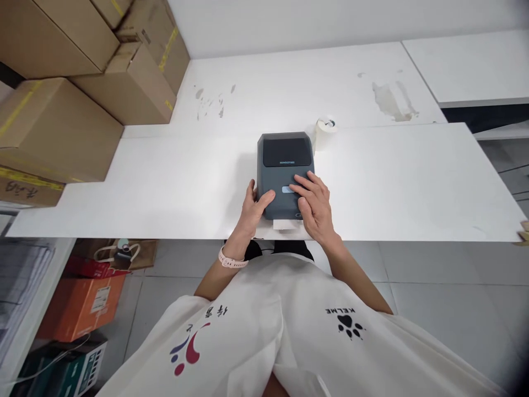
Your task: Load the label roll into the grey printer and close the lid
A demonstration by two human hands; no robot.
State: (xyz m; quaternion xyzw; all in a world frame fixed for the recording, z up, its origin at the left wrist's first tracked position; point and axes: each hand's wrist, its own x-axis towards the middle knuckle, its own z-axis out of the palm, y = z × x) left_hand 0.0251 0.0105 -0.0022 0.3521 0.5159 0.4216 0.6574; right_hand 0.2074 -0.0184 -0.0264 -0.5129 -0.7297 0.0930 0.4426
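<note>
A dark grey label printer (275, 179) with a black window in its top stands on the white table near the front edge. White paper (286, 224) sticks out from under its front. My left hand (254, 207) grips the printer's left side, thumb on the top and fingers down the side. Over the right part of the top lies my right hand (316, 207), fingers stretched and slightly spread, a fingertip by the pale bar (287, 189). Behind the printer's right back corner stands a white paper roll (325, 128), with paper running down towards the printer.
Cardboard boxes (61, 129) are stacked along the table's left end. Grey stains (392, 102) mark the white table (405, 182) at the back. Under the left end are an orange box (82, 306) and a bag (142, 256). The table's front edge runs close to my body.
</note>
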